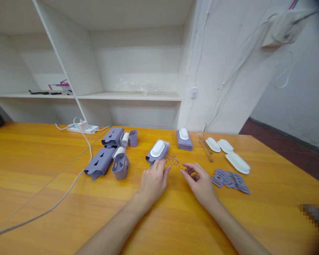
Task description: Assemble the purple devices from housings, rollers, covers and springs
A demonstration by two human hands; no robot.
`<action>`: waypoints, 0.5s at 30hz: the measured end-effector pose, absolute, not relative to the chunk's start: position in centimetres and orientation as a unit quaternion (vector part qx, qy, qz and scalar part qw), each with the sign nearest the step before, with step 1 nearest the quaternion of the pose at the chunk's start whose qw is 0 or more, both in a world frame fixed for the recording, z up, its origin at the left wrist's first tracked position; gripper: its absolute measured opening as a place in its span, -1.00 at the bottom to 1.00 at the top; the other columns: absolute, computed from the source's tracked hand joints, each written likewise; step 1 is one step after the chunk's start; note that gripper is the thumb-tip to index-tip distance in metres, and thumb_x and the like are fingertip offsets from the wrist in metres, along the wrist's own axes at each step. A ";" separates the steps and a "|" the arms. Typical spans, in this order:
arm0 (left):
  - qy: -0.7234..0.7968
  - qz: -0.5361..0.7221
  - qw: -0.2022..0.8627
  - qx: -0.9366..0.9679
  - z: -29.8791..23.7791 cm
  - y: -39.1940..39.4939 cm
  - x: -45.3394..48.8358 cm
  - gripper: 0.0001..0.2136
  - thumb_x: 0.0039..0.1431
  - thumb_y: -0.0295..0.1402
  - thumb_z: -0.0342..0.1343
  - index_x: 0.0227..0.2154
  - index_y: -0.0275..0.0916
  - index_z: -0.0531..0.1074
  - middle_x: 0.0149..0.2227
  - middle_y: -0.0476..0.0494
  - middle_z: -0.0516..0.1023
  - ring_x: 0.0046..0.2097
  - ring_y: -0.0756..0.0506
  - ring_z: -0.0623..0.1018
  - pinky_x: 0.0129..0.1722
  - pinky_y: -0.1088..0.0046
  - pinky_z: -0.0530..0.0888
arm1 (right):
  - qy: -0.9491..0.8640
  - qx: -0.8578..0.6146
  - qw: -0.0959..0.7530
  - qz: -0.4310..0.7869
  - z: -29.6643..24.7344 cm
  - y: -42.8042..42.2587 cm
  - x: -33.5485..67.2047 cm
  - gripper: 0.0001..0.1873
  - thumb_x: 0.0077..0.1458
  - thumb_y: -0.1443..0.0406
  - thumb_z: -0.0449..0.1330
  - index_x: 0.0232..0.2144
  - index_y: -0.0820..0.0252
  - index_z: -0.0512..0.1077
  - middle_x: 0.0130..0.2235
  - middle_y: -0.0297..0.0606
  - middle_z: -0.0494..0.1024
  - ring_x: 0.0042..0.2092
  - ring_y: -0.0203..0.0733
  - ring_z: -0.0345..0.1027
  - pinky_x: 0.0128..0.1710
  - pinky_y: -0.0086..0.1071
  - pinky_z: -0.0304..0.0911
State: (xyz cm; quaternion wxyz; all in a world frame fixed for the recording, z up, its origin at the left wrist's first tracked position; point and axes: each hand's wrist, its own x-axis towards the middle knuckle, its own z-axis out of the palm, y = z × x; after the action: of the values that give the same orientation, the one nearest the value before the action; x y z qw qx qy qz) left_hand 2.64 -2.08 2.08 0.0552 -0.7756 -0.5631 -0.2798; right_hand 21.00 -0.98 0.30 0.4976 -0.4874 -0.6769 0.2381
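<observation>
My left hand (153, 180) pinches one end of a thin metal coil spring (176, 162), and my right hand (202, 184) pinches the other end. The spring stretches in the air between my fingertips, above the table. Just behind my left hand lies a purple plastic housing (149, 156) with a white oval piece (157, 148) on top. To the right of my right hand are flat purple slotted plates (230, 180). More long springs (206, 147) lie farther back.
White oval trays (238, 163) lie at the right. A second purple housing (184, 143) stands at the back. Left are purple holders (101, 162), a purple cup (120, 166) and white cylinders (119, 151). A power strip (87, 129) and a cable (55, 202) occupy the left side.
</observation>
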 end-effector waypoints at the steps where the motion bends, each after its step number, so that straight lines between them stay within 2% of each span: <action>1: -0.562 -0.277 0.058 -0.777 2.1 -2.1 2.6 -0.76 0.32 -0.27 -0.26 -0.11 -0.19 0.25 -0.22 -0.12 0.48 -0.24 -0.08 0.53 -0.41 0.48 0.40 | -0.678 -0.487 0.498 0.237 0.3 -1.0 21.0 -0.82 0.07 0.23 0.17 -0.24 0.13 0.42 -0.34 -0.29 0.40 -0.32 -0.23 0.32 -0.45 -0.42 0.26; 5: -0.549 -0.288 0.071 -0.782 2.0 -2.1 2.6 -0.75 0.32 -0.28 -0.27 -0.11 -0.21 0.25 -0.23 -0.13 0.51 -0.25 -0.07 0.54 -0.41 0.49 0.39 | -0.681 -0.484 0.498 0.233 0.3 -1.0 21.0 -0.82 0.08 0.23 0.16 -0.24 0.13 0.42 -0.34 -0.28 0.40 -0.32 -0.22 0.32 -0.44 -0.42 0.27; 10: -0.549 -0.303 0.074 -0.776 1.5 -2.0 2.7 -0.60 0.22 -0.05 -0.11 -0.03 -0.25 0.20 -0.36 -0.10 0.54 -0.39 -0.08 0.55 -0.51 0.50 0.34 | -0.680 -0.485 0.500 0.228 0.4 -1.1 20.9 -0.82 0.08 0.23 0.16 -0.24 0.13 0.42 -0.34 -0.28 0.40 -0.33 -0.23 0.32 -0.44 -0.42 0.26; 12: -0.553 -0.295 0.071 -0.776 1.4 -2.0 2.7 -0.67 0.25 -0.11 -0.12 -0.06 -0.22 0.23 -0.39 -0.07 0.54 -0.43 -0.05 0.54 -0.53 0.52 0.32 | -0.679 -0.486 0.501 0.229 0.5 -1.0 20.9 -0.82 0.08 0.22 0.16 -0.24 0.13 0.42 -0.34 -0.28 0.40 -0.33 -0.23 0.32 -0.45 -0.42 0.26; 15: -0.550 -0.293 0.067 -0.779 1.5 -2.0 2.6 -0.75 0.29 -0.19 -0.17 -0.11 -0.21 0.25 -0.34 -0.08 0.55 -0.37 -0.05 0.55 -0.51 0.53 0.33 | -0.678 -0.485 0.503 0.228 0.5 -1.0 20.9 -0.82 0.08 0.22 0.15 -0.24 0.13 0.42 -0.34 -0.28 0.40 -0.33 -0.23 0.33 -0.46 -0.42 0.27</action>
State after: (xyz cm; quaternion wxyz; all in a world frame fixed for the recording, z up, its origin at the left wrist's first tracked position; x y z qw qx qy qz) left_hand 2.64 -1.95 1.45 0.0673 -0.7790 -0.5504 -0.2929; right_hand 20.89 -1.00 0.47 0.5030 -0.4848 -0.6782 0.2281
